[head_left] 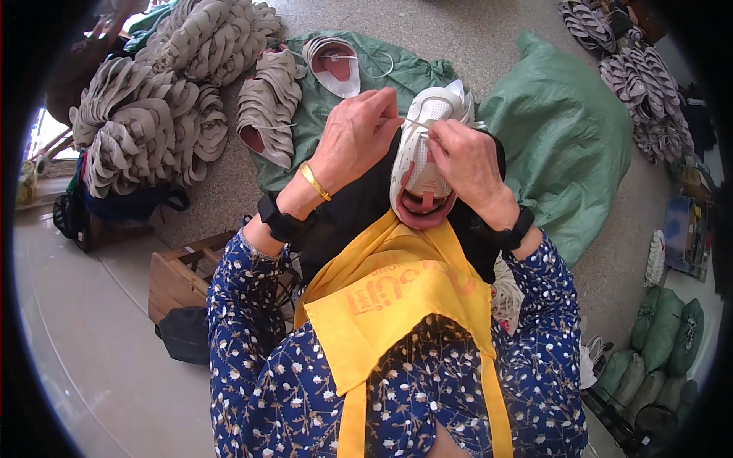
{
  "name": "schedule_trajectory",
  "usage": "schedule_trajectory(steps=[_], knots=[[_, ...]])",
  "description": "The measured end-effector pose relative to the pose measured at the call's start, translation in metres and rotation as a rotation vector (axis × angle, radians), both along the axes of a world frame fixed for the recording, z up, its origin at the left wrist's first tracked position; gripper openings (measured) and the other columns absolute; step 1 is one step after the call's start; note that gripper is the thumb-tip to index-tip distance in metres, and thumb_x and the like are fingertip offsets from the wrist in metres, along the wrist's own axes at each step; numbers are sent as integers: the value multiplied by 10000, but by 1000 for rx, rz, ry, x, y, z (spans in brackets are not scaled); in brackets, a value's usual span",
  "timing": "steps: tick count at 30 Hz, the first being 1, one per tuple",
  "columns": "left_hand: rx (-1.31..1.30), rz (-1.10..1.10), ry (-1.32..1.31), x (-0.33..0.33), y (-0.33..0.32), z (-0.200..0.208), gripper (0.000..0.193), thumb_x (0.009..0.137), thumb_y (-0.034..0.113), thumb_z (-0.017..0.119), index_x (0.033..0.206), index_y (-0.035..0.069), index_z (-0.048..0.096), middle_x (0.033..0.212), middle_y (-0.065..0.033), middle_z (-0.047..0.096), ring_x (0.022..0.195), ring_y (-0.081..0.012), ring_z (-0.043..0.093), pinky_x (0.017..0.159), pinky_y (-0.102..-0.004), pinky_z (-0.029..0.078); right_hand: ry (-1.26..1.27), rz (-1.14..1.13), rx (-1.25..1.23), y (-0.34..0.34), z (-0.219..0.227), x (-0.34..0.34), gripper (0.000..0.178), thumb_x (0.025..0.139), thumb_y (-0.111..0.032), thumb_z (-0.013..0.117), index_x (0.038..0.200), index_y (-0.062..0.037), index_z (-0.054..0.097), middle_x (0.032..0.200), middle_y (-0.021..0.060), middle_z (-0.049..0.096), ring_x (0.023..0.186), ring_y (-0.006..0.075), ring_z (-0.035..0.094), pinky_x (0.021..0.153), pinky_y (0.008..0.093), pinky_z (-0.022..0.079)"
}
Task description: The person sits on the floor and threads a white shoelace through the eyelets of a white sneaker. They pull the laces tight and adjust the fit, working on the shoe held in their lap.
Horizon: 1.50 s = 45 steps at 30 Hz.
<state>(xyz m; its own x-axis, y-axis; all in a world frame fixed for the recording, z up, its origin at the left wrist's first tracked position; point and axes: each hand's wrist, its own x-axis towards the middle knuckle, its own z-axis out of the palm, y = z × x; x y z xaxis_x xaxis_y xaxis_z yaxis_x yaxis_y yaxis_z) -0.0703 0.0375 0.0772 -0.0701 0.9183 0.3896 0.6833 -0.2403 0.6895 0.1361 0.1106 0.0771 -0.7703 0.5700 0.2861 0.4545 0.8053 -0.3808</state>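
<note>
On my lap lies a white shoe upper [407, 169] with pink patches and a pink lining, its collar opening toward my body. My left hand [355, 137] is closed in a pinch on a thin pale lace, up and left of the upper. The lace [413, 122] runs taut from those fingers across to the upper. My right hand [469, 162] is closed too, its fingertips pinching by the lace over the upper's right side. What exactly lies between the right fingertips is hidden. A yellow apron [374, 301] covers my front below the upper.
Ahead, another white and pink upper [336, 67] and a stack of uppers [269, 107] lie on green sacking [416, 65]. Large bundles of grey uppers [141, 122] stand left. A full green sack [553, 126] is at right, a wooden stool [179, 282] at left.
</note>
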Motion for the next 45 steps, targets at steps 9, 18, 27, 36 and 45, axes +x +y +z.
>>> schedule_trajectory(steps=[9, 18, 27, 36, 45], knots=[[-28, -13, 41, -2, -3, -6, 192, 871, 68, 719, 871, -2, 540, 775, -154, 599, 708, -374, 613, 623, -426, 480, -24, 144, 126, 22, -12, 4, 86, 870, -89, 674, 928, -51, 623, 846, 120, 644, 759, 312, 688, 643, 422, 546], [-173, -124, 102, -18, -40, -25, 141, 897, 56, 680, 890, 11, 546, 816, -155, 579, 745, -382, 615, 650, -433, 485, 31, 15, 89, 4, 2, 57, 101, 889, -39, 697, 907, -58, 600, 819, 100, 604, 730, 305, 668, 611, 419, 524], [-115, 7, 270, -28, -45, -36, 133, 904, 81, 668, 911, 30, 545, 857, -158, 573, 816, -392, 618, 704, -464, 529, 91, -196, -93, 4, 0, 91, 70, 916, 3, 661, 971, -38, 670, 950, 138, 704, 854, 352, 700, 732, 418, 558], [-128, 187, 325, -61, -63, -51, 147, 833, 41, 703, 855, 15, 561, 978, -144, 543, 986, -369, 535, 814, -451, 485, 102, -378, -156, 15, -36, 150, 66, 940, 5, 665, 1006, 1, 666, 879, 135, 675, 683, 262, 607, 629, 363, 487], [-202, 489, 410, -123, -87, -62, 92, 894, 97, 638, 899, 28, 577, 828, -166, 628, 847, -379, 643, 758, -487, 519, 133, -501, -154, 23, -71, 197, 67, 940, -2, 674, 1007, 0, 675, 779, 57, 622, 615, 126, 496, 577, 302, 429]])
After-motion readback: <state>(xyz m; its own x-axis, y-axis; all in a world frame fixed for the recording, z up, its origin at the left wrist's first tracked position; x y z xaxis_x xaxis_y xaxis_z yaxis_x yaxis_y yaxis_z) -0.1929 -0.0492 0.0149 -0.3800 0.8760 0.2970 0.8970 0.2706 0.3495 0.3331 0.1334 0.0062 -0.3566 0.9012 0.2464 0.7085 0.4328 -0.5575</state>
